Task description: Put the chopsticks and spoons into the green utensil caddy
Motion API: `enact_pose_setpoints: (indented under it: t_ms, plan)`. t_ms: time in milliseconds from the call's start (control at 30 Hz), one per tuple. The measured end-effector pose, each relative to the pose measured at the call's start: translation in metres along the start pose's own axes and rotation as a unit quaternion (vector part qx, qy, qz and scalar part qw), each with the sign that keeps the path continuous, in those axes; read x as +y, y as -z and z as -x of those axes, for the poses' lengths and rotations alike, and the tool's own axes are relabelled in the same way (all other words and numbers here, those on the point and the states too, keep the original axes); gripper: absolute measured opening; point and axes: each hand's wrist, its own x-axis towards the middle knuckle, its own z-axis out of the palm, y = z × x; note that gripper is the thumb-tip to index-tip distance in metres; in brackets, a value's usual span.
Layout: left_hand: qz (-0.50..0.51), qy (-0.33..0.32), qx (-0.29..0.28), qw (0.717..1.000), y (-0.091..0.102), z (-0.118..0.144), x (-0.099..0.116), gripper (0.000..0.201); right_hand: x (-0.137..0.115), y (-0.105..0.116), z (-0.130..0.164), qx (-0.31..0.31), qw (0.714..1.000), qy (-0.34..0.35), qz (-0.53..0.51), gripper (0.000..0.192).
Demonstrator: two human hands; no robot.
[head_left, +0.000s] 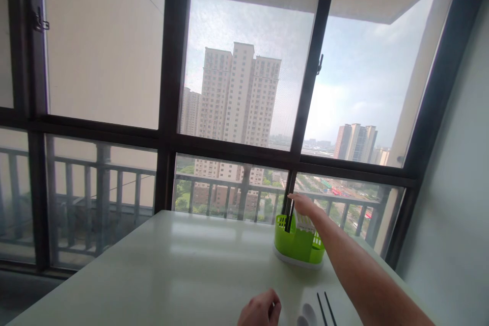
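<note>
Right up close, a left hand (260,308) low over the near part of the table (206,249), fingers curled in closed, nothing showing in the grasp. Just to its right, two pale rounded pieces (309,314) (spoon bowls, perhaps, cut off at the bottom edge), and beside them a pair of loose dark chopsticks (322,309), lying flat, roughly parallel, apart from each other. On past the bare forearm, stretching out now to the green caddy (296,245), upright on its pale base near the far edge of the table. Dark chopsticks standing inside (289,221), leaning in the left compartment, and right there at their tops, the right hand (300,204)! Gripping or merely touching? Impossible to tell from here. Partway along, at a guess: some sticks in, the loose pair and the rounded pieces left outside. Farther back, dark window frames (233,147), a balcony railing (244,188), then tall apartment towers (240,94) under bright, hazy sky.
</note>
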Motion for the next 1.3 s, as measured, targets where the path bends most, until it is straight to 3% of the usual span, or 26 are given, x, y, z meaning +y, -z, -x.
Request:
enact_pose_setpoints:
  t_ms: [300,500,600,700,767,867,933,1067,1167,1300]
  plan:
    - [-0.004,-0.005,0.008,1.0,-0.002,-0.001,-0.002,0.024,0.001,-0.001,0.002,0.007,0.999,-0.001,0.041,0.052]
    - [-0.002,-0.017,0.018,1.0,-0.003,0.0,-0.005,0.023,-0.021,0.008,0.016,0.041,0.996,0.006,0.074,0.063]
    - [0.003,-0.028,0.051,0.998,-0.004,0.004,-0.006,0.023,-0.036,0.019,0.041,0.076,0.993,0.006,0.092,0.054]
    - [0.008,-0.035,0.076,0.997,-0.004,0.007,-0.005,0.025,-0.031,0.024,0.093,0.095,0.989,-0.009,0.111,0.031]
    - [0.011,-0.037,0.08,0.996,-0.004,0.009,-0.003,0.025,-0.012,0.016,0.14,0.067,0.989,-0.031,0.129,0.023]
    - [0.014,-0.041,0.084,0.996,-0.002,0.011,0.0,0.025,0.032,-0.017,0.209,-0.13,0.969,-0.138,0.158,0.028]
    - [0.02,-0.048,0.091,0.994,-0.001,0.011,0.0,0.025,0.056,-0.045,0.242,-0.204,0.945,-0.218,0.135,0.035]
    - [0.041,-0.068,0.104,0.991,0.0,0.008,-0.003,0.025,0.072,-0.083,0.26,-0.158,0.951,-0.247,0.104,0.025]
    - [0.05,-0.072,0.103,0.991,0.002,0.006,-0.007,0.026,0.067,-0.085,0.251,-0.179,0.943,-0.247,0.134,0.009]
    - [0.059,-0.076,0.098,0.99,0.004,0.005,-0.01,0.026,0.066,-0.079,0.24,-0.16,0.942,-0.239,0.173,0.011]
